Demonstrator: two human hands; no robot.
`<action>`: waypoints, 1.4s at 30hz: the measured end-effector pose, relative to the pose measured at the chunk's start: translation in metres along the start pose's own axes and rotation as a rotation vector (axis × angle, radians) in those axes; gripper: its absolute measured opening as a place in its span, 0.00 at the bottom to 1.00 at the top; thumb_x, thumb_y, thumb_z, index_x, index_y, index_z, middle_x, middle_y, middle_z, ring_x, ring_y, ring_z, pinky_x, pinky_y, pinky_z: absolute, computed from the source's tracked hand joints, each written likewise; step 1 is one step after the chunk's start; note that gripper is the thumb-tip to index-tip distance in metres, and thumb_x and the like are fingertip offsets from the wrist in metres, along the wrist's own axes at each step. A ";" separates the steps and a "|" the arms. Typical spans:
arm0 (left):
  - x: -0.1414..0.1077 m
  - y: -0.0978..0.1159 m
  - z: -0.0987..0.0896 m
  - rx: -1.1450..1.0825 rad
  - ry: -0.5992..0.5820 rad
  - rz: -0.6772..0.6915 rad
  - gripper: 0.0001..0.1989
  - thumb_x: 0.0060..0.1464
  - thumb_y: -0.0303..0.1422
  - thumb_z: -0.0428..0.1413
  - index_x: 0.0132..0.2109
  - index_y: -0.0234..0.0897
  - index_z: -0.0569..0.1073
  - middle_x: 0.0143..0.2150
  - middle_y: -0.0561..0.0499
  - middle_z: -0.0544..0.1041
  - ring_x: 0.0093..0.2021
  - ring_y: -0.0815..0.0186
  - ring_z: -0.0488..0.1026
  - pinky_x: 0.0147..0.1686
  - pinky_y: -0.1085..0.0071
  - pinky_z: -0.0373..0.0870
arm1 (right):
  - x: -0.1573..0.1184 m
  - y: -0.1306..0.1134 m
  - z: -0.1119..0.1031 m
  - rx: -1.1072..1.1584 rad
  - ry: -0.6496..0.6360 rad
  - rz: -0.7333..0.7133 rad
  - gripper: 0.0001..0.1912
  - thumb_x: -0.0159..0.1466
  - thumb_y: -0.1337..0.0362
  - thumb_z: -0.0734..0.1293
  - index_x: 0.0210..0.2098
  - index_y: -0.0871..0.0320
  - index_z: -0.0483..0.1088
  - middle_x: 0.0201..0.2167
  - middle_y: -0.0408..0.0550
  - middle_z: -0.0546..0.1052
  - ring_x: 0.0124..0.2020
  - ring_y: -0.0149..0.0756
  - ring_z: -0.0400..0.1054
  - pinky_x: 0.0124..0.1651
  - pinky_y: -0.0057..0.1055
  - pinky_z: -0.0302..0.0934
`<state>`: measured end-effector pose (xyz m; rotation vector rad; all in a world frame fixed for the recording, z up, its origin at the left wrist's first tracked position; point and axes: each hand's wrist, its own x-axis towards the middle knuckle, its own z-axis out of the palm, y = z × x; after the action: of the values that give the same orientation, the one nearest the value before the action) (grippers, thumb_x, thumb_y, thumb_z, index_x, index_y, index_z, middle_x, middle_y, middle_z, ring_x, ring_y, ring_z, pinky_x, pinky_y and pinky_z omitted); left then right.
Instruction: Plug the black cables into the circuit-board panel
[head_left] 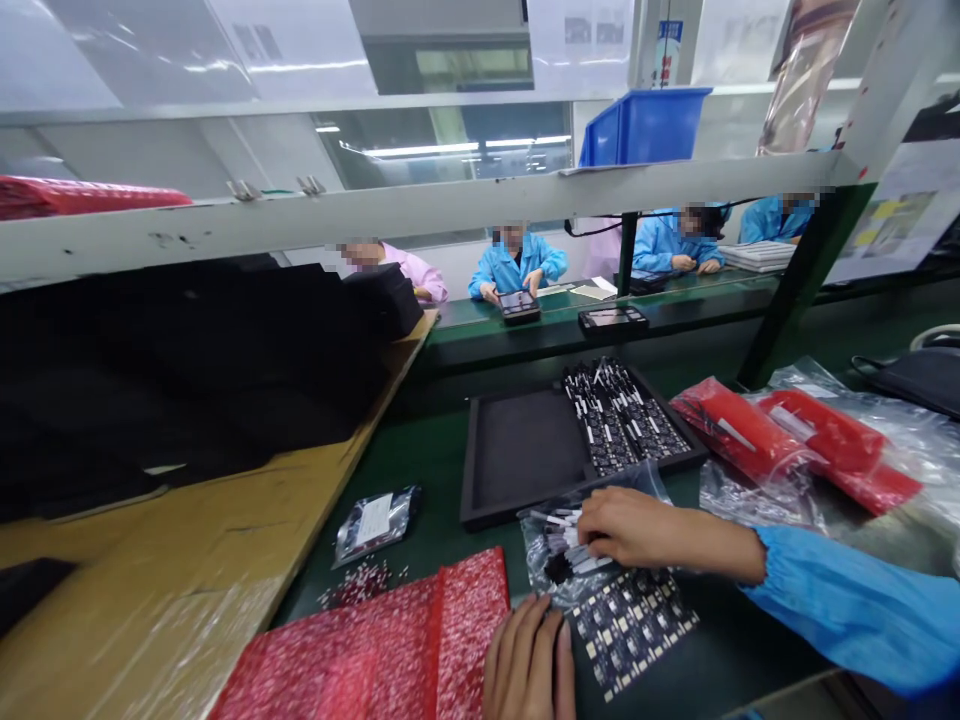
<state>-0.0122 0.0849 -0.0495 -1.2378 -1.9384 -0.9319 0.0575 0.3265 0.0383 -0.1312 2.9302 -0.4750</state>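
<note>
My left hand (pixel 529 660) lies flat at the near edge, fingers together, touching the left corner of a black circuit board panel (pixel 630 625) and the edge of a red bubble-wrap sheet (pixel 390 650). My right hand (pixel 637 528), in a blue sleeve, reaches left and pinches small black-and-white parts (pixel 559 545) lying on a clear plastic bag (pixel 540 540) just above the panel. Behind them stands a black tray (pixel 525 450), its left half bare, its right half filled with circuit boards (pixel 622 415).
A small clear bag (pixel 373 522) and scattered tiny parts (pixel 360 582) lie left of the tray. Red packs in clear bags (pixel 795 445) sit at right. Black foam stacks (pixel 187 370) rest on cardboard (pixel 150 580) at left. Several people work across a green conveyor (pixel 540 320).
</note>
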 end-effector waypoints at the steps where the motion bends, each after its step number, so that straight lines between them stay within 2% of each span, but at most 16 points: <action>1: 0.000 0.001 -0.003 0.007 -0.048 -0.012 0.11 0.63 0.39 0.49 0.42 0.48 0.76 0.44 0.59 0.82 0.45 0.66 0.79 0.46 0.64 0.76 | 0.000 0.001 0.000 0.010 0.015 0.002 0.11 0.77 0.57 0.74 0.54 0.57 0.81 0.55 0.50 0.85 0.54 0.46 0.82 0.59 0.52 0.79; 7: 0.000 0.007 -0.014 0.080 -0.195 -0.061 0.13 0.66 0.40 0.46 0.46 0.49 0.75 0.49 0.60 0.79 0.51 0.67 0.77 0.49 0.63 0.79 | -0.002 0.007 0.004 0.081 0.093 0.003 0.10 0.77 0.58 0.74 0.51 0.57 0.81 0.50 0.48 0.86 0.51 0.44 0.82 0.57 0.50 0.80; 13: 0.000 0.010 -0.017 0.093 -0.242 -0.092 0.13 0.66 0.41 0.46 0.47 0.49 0.74 0.50 0.59 0.78 0.53 0.67 0.75 0.51 0.63 0.80 | -0.005 0.014 0.005 0.123 0.194 -0.013 0.08 0.78 0.60 0.72 0.51 0.57 0.81 0.45 0.46 0.86 0.48 0.43 0.82 0.55 0.48 0.79; 19: 0.000 0.011 -0.019 0.080 -0.267 -0.116 0.13 0.66 0.40 0.46 0.47 0.48 0.74 0.51 0.58 0.78 0.53 0.66 0.75 0.52 0.62 0.79 | -0.003 0.023 0.003 0.173 0.332 -0.060 0.08 0.79 0.63 0.70 0.53 0.55 0.83 0.47 0.51 0.89 0.49 0.46 0.82 0.56 0.46 0.75; 26: 0.003 0.013 -0.022 0.059 -0.307 -0.140 0.14 0.67 0.41 0.45 0.48 0.48 0.74 0.51 0.57 0.77 0.54 0.65 0.74 0.53 0.60 0.78 | -0.005 0.027 0.006 0.278 0.476 -0.056 0.14 0.80 0.59 0.68 0.59 0.52 0.83 0.53 0.55 0.90 0.56 0.50 0.83 0.63 0.46 0.73; 32: 0.004 0.014 -0.022 0.062 -0.327 -0.155 0.15 0.67 0.42 0.44 0.48 0.48 0.74 0.51 0.57 0.77 0.54 0.65 0.74 0.53 0.59 0.78 | -0.002 0.025 0.003 0.393 0.405 0.010 0.14 0.79 0.57 0.69 0.58 0.54 0.84 0.54 0.54 0.90 0.55 0.49 0.84 0.59 0.44 0.76; 37: 0.007 0.017 -0.025 0.078 -0.307 -0.158 0.17 0.68 0.42 0.42 0.55 0.49 0.72 0.56 0.56 0.75 0.58 0.64 0.72 0.55 0.60 0.78 | 0.000 0.020 -0.006 0.471 0.266 0.049 0.15 0.80 0.53 0.70 0.55 0.58 0.81 0.45 0.48 0.88 0.46 0.43 0.84 0.53 0.47 0.80; 42: 0.017 0.024 -0.024 0.107 -0.360 -0.040 0.18 0.69 0.40 0.43 0.61 0.48 0.66 0.63 0.57 0.69 0.63 0.62 0.69 0.57 0.55 0.76 | 0.004 0.018 -0.015 0.498 0.132 0.047 0.14 0.79 0.53 0.72 0.53 0.58 0.80 0.46 0.47 0.86 0.44 0.41 0.83 0.52 0.46 0.81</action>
<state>0.0072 0.0801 -0.0173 -1.3814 -2.2652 -0.6456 0.0501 0.3475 0.0461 0.0365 2.8232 -1.2219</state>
